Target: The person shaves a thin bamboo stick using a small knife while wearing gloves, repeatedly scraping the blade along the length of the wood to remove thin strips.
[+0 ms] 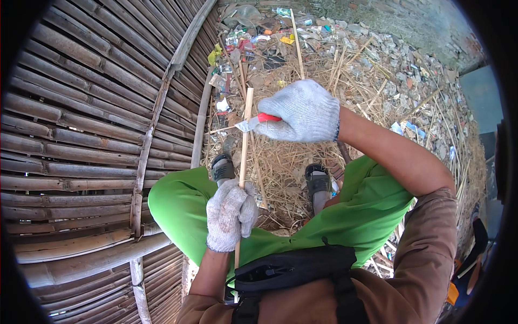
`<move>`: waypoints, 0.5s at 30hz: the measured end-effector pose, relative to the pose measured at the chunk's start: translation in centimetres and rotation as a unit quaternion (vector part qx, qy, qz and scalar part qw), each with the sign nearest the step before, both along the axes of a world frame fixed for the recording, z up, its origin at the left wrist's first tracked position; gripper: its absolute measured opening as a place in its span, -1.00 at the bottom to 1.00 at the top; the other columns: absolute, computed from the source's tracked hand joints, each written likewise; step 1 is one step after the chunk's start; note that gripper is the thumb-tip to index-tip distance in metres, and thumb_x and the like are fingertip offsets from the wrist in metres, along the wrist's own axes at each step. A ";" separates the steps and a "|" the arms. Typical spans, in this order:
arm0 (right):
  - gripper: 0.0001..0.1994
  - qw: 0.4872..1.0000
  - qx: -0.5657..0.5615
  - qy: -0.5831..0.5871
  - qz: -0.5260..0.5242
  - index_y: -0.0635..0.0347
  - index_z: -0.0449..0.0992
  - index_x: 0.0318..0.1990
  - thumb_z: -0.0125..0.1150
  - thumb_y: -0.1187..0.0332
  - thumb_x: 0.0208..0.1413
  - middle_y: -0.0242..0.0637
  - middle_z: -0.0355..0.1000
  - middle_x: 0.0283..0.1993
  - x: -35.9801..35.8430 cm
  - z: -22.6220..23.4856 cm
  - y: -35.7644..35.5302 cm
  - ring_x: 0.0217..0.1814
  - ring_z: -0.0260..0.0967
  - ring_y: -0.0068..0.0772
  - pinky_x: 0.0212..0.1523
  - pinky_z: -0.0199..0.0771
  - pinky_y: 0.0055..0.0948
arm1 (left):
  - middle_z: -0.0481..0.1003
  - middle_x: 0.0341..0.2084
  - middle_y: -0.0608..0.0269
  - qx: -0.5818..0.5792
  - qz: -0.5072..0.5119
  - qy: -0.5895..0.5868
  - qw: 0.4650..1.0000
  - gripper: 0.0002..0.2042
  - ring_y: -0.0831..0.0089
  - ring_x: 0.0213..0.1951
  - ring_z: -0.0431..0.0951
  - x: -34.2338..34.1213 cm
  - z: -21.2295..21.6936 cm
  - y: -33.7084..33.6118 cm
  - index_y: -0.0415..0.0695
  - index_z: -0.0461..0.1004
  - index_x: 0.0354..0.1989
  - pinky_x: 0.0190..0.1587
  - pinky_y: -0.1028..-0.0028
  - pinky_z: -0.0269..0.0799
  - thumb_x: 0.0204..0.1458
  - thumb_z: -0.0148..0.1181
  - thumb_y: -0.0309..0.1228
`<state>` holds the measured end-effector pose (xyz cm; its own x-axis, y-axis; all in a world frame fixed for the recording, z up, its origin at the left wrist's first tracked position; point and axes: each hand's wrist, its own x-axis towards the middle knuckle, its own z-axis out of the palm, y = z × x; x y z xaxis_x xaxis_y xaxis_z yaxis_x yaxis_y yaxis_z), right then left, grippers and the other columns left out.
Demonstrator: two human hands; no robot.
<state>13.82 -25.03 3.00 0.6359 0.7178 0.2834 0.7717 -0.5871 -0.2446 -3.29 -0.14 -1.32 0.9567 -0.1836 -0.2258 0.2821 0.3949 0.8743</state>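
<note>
Steadying a wooden strip (244, 154), the gloved left hand (231, 212) had its grip closed around the lower part, in front of the green trousers (181, 202). Farther out, the gloved right hand (302, 112) had its grip shut round a red-handled knife (262, 120), the blade lying across the strip, apparently against it. I took the step for paring; another stroke would call for a firm left hold and a shallow blade angle. The strip looked pale, straight and narrow, slanting from beside the black bag (307, 263) to a blunt end over straw-strewn ground (283, 173).
</note>
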 end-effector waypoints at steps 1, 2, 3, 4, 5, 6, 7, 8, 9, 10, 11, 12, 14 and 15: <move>-0.57 0.999 0.005 -0.033 0.005 -0.03 0.61 -0.27 0.20 -0.19 0.34 -0.12 0.59 -0.43 0.4 -0.3 -0.2 -0.37 0.61 0.10 -0.36 0.59 0.09 | 0.31 -0.72 0.30 -0.021 -0.003 0.012 1.000 -0.73 0.50 -0.80 0.23 0.2 0.1 0.0 -0.37 0.44 0.01 -0.73 0.48 0.15 0.49 0.05 -0.33; -0.55 0.999 -0.010 -0.035 -0.011 -0.03 0.60 -0.28 0.18 -0.21 0.32 -0.14 0.59 -0.44 0.4 -0.3 0.1 -0.36 0.63 0.05 -0.36 0.62 0.06 | 0.31 -0.72 0.30 -0.021 -0.003 0.010 1.000 -0.73 0.50 -0.80 0.23 0.4 0.1 0.0 -0.37 0.44 0.01 -0.73 0.48 0.15 0.49 0.05 -0.33; -0.55 0.999 -0.010 -0.037 -0.011 -0.03 0.60 -0.28 0.18 -0.21 0.32 -0.14 0.59 -0.44 0.5 -0.1 0.3 -0.36 0.63 0.05 -0.36 0.62 0.06 | 0.30 -0.73 0.31 -0.029 0.001 0.018 0.999 -0.73 0.49 -0.81 0.22 0.6 0.0 0.0 -0.37 0.44 0.00 -0.73 0.47 0.15 0.48 0.06 -0.32; -0.52 0.999 -0.030 -0.032 -0.027 -0.03 0.61 -0.27 0.13 -0.24 0.35 -0.14 0.60 -0.43 0.7 0.2 0.5 -0.35 0.64 0.03 -0.35 0.63 0.04 | 0.29 -0.74 0.31 -0.036 0.004 0.026 0.999 -0.73 0.48 -0.82 0.21 0.7 0.0 0.0 -0.36 0.44 -0.01 -0.73 0.46 0.15 0.48 0.07 -0.32; -0.49 0.997 -0.051 -0.027 -0.044 -0.03 0.63 -0.26 0.08 -0.27 0.37 -0.14 0.60 -0.42 1.0 0.6 0.5 -0.33 0.65 0.01 -0.34 0.65 0.02 | 0.29 -0.74 0.31 -0.036 0.004 0.023 0.999 -0.73 0.48 -0.82 0.21 0.4 0.0 0.1 -0.36 0.44 -0.01 -0.73 0.46 0.15 0.48 0.07 -0.32; -0.45 0.989 -0.050 -0.014 -0.141 -0.02 0.63 -0.25 0.01 -0.29 0.40 -0.13 0.61 -0.42 3.0 1.1 -0.8 -0.33 0.66 0.01 -0.32 0.66 0.00 | 0.29 -0.74 0.31 -0.047 -0.019 0.007 0.999 -0.73 0.48 -0.82 0.22 -0.1 0.0 0.1 -0.36 0.44 -0.02 -0.74 0.46 0.15 0.47 0.07 -0.32; -0.40 0.970 -0.047 0.000 -0.239 0.00 0.63 -0.25 -0.07 -0.32 0.43 -0.12 0.61 -0.42 6.1 1.6 -2.9 -0.33 0.66 0.02 -0.30 0.68 -0.02 | 0.29 -0.74 0.31 -0.056 -0.045 -0.009 0.997 -0.73 0.47 -0.82 0.22 -0.6 0.1 0.3 -0.36 0.43 -0.03 -0.74 0.46 0.15 0.46 0.08 -0.31; -0.36 0.958 0.000 -0.030 -0.286 0.02 0.64 -0.23 -0.13 -0.34 0.44 -0.09 0.60 -0.41 8.4 1.8 -6.7 -0.31 0.66 0.04 -0.26 0.67 -0.01 | 0.29 -0.74 0.31 -0.060 -0.055 -0.013 0.997 -0.73 0.47 -0.82 0.22 -0.6 0.0 0.4 -0.36 0.43 -0.03 -0.74 0.46 0.15 0.46 0.08 -0.31; -0.32 0.943 0.047 -0.063 -0.324 0.04 0.64 -0.22 -0.18 -0.36 0.45 -0.07 0.60 -0.40 9.8 2.2 -9.6 -0.29 0.66 0.07 -0.21 0.67 0.00 | 0.28 -0.75 0.30 -0.042 -0.048 -0.008 0.998 -0.73 0.48 -0.83 0.22 -0.6 0.2 0.4 -0.37 0.43 -0.04 -0.74 0.46 0.15 0.46 0.07 -0.32; -0.32 0.945 0.048 -0.071 -0.315 0.04 0.64 -0.22 -0.18 -0.36 0.45 -0.07 0.60 -0.40 9.7 2.2 -9.4 -0.29 0.66 0.07 -0.21 0.67 0.00 | 0.28 -0.75 0.30 -0.023 -0.029 -0.002 0.999 -0.73 0.48 -0.83 0.22 -0.7 0.4 0.5 -0.37 0.43 -0.05 -0.75 0.47 0.15 0.46 0.06 -0.33; -0.33 0.949 0.066 -0.077 -0.298 0.05 0.64 -0.21 -0.18 -0.34 0.46 -0.04 0.61 -0.39 8.3 1.9 -9.3 -0.27 0.66 0.09 -0.17 0.66 0.02 | 0.28 -0.76 0.30 -0.008 -0.015 0.009 1.000 -0.74 0.48 -0.83 0.22 -0.8 0.2 0.3 -0.38 0.43 -0.05 -0.75 0.47 0.15 0.45 0.06 -0.34; -0.34 0.952 0.089 -0.075 -0.284 0.06 0.64 -0.20 -0.17 -0.33 0.46 -0.01 0.61 -0.37 6.5 1.3 -8.7 -0.24 0.65 0.12 -0.13 0.65 0.04 | 0.26 -0.77 0.29 0.004 -0.006 0.003 1.000 -0.76 0.47 -0.84 0.21 -0.7 0.2 0.4 -0.36 0.43 -0.04 -0.75 0.47 0.15 0.45 0.03 -0.37; -0.38 0.970 0.019 0.048 -0.237 0.06 0.64 -0.18 -0.12 -0.29 0.46 0.03 0.61 -0.34 4.2 1.2 -5.9 -0.21 0.64 0.15 -0.10 0.62 0.10 | 0.26 -0.76 0.29 0.003 -0.001 0.006 1.000 -0.77 0.47 -0.84 0.21 -0.5 0.0 0.3 -0.36 0.43 -0.04 -0.75 0.47 0.15 0.45 0.03 -0.37; -0.40 0.979 0.027 0.040 -0.198 0.05 0.63 -0.20 -0.09 -0.28 0.45 0.04 0.61 -0.34 2.9 1.0 -4.5 -0.21 0.64 0.17 -0.11 0.61 0.12 | 0.26 -0.76 0.29 -0.003 -0.004 0.006 1.000 -0.77 0.47 -0.84 0.20 -0.2 -0.2 0.3 -0.35 0.42 -0.03 -0.75 0.47 0.15 0.45 0.03 -0.38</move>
